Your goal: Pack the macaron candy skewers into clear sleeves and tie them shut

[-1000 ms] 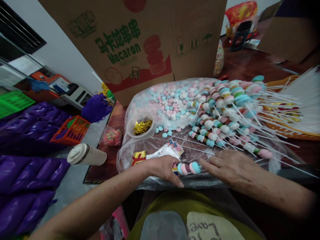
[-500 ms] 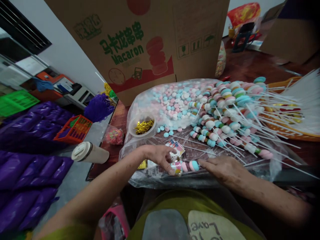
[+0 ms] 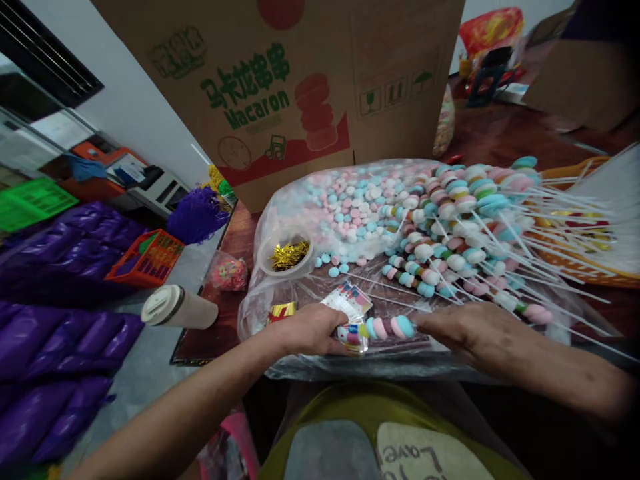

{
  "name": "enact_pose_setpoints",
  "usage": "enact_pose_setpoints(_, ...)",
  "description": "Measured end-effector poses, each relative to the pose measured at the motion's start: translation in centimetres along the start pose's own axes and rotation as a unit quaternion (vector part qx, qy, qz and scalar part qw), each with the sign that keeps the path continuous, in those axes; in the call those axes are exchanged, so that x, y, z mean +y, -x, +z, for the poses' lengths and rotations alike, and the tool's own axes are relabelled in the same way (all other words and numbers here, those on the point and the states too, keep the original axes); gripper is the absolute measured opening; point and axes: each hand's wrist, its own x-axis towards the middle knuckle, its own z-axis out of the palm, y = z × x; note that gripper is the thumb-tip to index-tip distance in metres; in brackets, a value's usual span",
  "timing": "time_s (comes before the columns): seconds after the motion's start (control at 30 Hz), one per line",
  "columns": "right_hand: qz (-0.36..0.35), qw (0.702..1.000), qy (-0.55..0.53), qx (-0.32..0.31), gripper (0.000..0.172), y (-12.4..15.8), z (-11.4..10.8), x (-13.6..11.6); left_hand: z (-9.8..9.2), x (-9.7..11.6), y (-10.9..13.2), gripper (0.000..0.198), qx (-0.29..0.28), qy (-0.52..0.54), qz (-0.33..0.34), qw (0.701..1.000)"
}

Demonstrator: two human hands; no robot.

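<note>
My left hand (image 3: pixel 315 330) is closed on a small clear bag with a colourful print (image 3: pixel 353 337), low over the table's front edge. Out of the bag's right end sticks a marshmallow skewer (image 3: pixel 390 327) with blue, pink and brown pieces. My right hand (image 3: pixel 463 327) has its fingers together at the skewer's blue right end; its stick is hidden by them. Just behind my left hand lie flat printed bags (image 3: pixel 349 298). A heap of marshmallow skewers (image 3: pixel 460 220) with white sticks lies behind my right hand.
Loose marshmallows (image 3: pixel 357 200) lie on clear plastic sheeting. Left of them stand a bowl (image 3: pixel 265 257) of gold ties (image 3: pixel 290 255), a bag of sweets (image 3: pixel 229 271) and a cup (image 3: pixel 193 308). A large carton (image 3: pixel 320 73) rises behind. An orange basket (image 3: pixel 595 267) holding white sticks stands right.
More of the skewer shows outside the bag, its blue right end now farther right. My right hand has shifted right with it. My left hand has turned and covers the bag's left part.
</note>
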Motion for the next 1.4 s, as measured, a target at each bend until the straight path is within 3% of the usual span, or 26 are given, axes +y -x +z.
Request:
enact_pose_setpoints(0.07,-0.028,0.999,0.041,0.003,0.037,-0.3,-0.5,-0.2,-0.3,-0.1,0.2,0.030,-0.034,0.088,0.011,0.995)
enact_pose_setpoints(0.2,-0.109,0.969,0.204,0.086,0.039,-0.9,-0.9,-0.9,-0.6,-0.1,0.1,0.032,-0.104,0.242,0.038,0.964)
enact_pose_setpoints(0.37,-0.171,0.951,0.239,0.096,0.032,-1.3,-1.2,-1.1,-0.2,-0.1,-0.1,0.034,-0.145,0.362,0.017,0.921)
enact_pose_setpoints(0.43,-0.169,0.956,0.229,0.072,0.033,-1.3,-1.1,-1.1,0.2,-0.1,-0.3,0.034,-0.141,0.364,0.001,0.921)
enact_pose_setpoints(0.53,-0.160,0.965,0.203,0.048,0.031,-1.4,-0.6,-1.4,0.7,0.4,-0.7,0.035,-0.118,0.302,-0.007,0.946)
enact_pose_setpoints(0.73,-0.114,0.981,0.156,-0.026,0.024,-2.7,0.6,-2.0,1.6,2.1,-2.0,0.038,-0.024,0.189,0.029,0.981)
enact_pose_setpoints(0.9,-0.092,0.995,0.030,0.024,0.022,-2.4,-0.6,-1.3,0.9,1.5,-1.6,0.053,0.039,0.176,0.025,0.983)
enact_pose_setpoints(1.0,-0.074,0.997,-0.005,0.024,0.026,-2.4,-0.7,-1.8,0.7,2.1,-1.7,0.063,0.032,0.148,0.033,0.988)
enact_pose_setpoints(1.1,-0.049,0.999,-0.019,-0.008,0.020,-3.2,0.6,-2.7,1.6,3.4,-2.8,0.071,0.044,0.186,0.044,0.981)
enact_pose_setpoints(1.2,-0.041,0.998,-0.047,-0.024,0.016,-3.6,2.0,-2.8,2.2,3.6,-3.4,0.087,0.056,0.292,0.057,0.953)
enact_pose_setpoints(1.27,-0.045,0.997,-0.064,-0.020,0.016,-3.5,2.2,-2.2,1.7,2.7,-2.9,0.096,0.052,0.377,0.071,0.922)
enact_pose_setpoints(1.33,-0.043,0.997,-0.067,0.007,0.018,-3.2,1.7,-1.4,0.7,1.2,-1.8,0.090,0.037,0.409,0.077,0.909)
enact_pose_setpoints(1.4,-0.041,0.997,-0.052,0.034,0.021,-2.9,0.6,-0.8,-0.1,-0.2,-0.5,0.063,-0.012,0.354,0.062,0.933)
